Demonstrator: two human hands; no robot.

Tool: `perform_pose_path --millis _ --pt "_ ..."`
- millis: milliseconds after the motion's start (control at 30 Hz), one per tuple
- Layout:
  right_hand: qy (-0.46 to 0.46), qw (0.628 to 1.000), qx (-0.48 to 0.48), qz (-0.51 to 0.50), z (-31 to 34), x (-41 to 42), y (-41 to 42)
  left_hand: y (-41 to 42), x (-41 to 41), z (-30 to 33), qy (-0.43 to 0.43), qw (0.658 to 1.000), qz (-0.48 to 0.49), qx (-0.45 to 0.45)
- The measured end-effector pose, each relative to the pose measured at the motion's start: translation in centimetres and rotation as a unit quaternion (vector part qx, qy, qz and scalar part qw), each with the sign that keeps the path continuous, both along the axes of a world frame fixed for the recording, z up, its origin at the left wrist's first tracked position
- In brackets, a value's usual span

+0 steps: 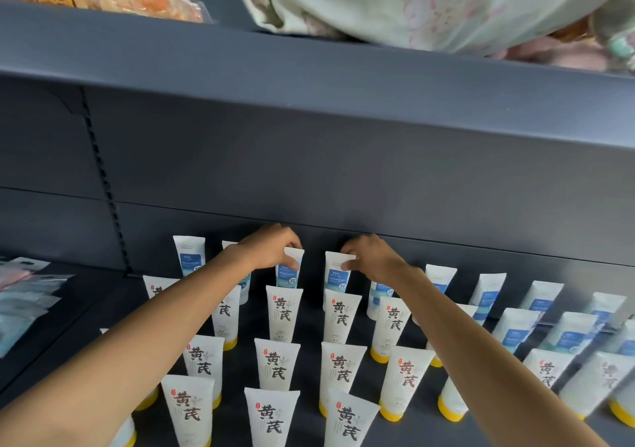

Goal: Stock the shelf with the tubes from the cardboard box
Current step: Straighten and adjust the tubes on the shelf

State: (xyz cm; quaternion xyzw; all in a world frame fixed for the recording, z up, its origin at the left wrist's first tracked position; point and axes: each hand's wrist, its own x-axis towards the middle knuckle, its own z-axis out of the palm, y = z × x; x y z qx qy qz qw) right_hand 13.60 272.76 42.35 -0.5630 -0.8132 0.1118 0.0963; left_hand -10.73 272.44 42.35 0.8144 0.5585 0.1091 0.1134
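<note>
While upright white yellow-capped tubes (pixel 283 313) crowd the dark grey metal shelf (pixel 86 312) (back wall at twelve o'clock), left hand (pixel 271 248) pinches one blue-labelled white tube (pixel 289 269), right hand (pixel 372 257) pinches another (pixel 338 275).

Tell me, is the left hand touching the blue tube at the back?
Touching. The head view shows the left hand with its fingers pinching the top edge of the blue tube.
</note>
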Motion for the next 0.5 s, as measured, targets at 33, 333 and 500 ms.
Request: perform_pose_path --millis 33,333,500 --pt "0.013 1.0 0.004 0.007 0.4 0.3 -0.1 0.0 0.3 0.2 -0.011 1.0 -0.002 0.003" --pt "0.091 0.995 0.038 -0.032 4.0 9.9 -0.8 0.5 8.6 3.3 -0.075 0.994 -0.068 0.049" --pt "0.06 0.997 0.012 -0.05 3.0 15.0 -1.5 1.0 14.1 3.0 -0.047 0.993 -0.103 0.041"
